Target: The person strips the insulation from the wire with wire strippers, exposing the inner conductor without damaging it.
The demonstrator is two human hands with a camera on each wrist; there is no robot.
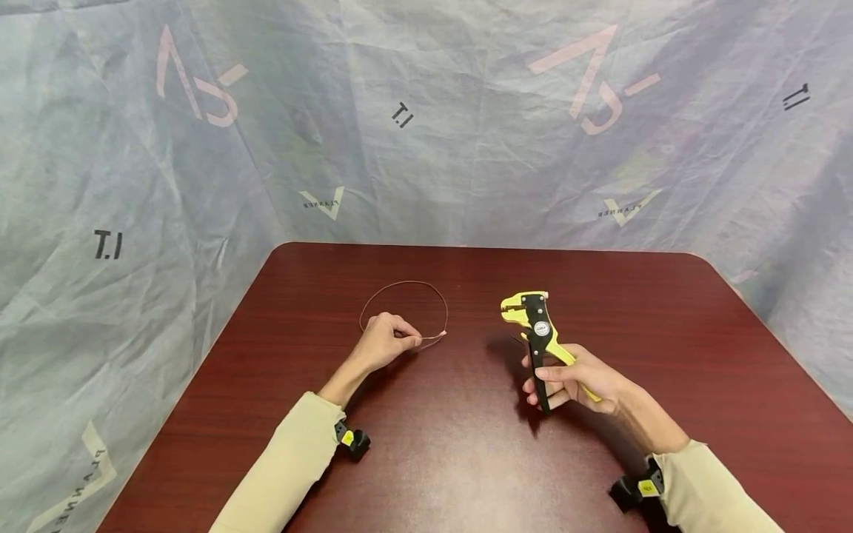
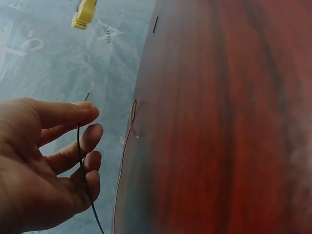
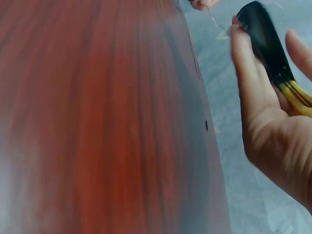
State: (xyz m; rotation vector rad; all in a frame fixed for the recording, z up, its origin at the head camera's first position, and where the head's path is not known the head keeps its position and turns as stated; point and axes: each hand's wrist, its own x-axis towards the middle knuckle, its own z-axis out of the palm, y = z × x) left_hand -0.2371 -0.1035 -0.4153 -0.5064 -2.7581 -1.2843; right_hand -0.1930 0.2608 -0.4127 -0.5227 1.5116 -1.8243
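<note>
My left hand (image 1: 386, 342) pinches a thin wire (image 2: 79, 146) between thumb and forefinger, close to one end. That end (image 2: 89, 91) pokes out past the fingertips and looks bare and lighter at its tip. From the hand the rest of the wire curves in a wide loop over the table. On the right, my right hand (image 1: 580, 377) grips a yellow and black wire stripper (image 1: 541, 326) by its handles, head pointing up and away. Its yellow jaws stand apart from the wire, with a stretch of table between the two hands.
A short dark scrap (image 2: 155, 24) lies on the dark red wooden table (image 1: 426, 459), near the stripper. Grey printed cloth (image 1: 453, 148) hangs behind the table and along its sides. Each wrist carries a small black camera (image 1: 356, 444).
</note>
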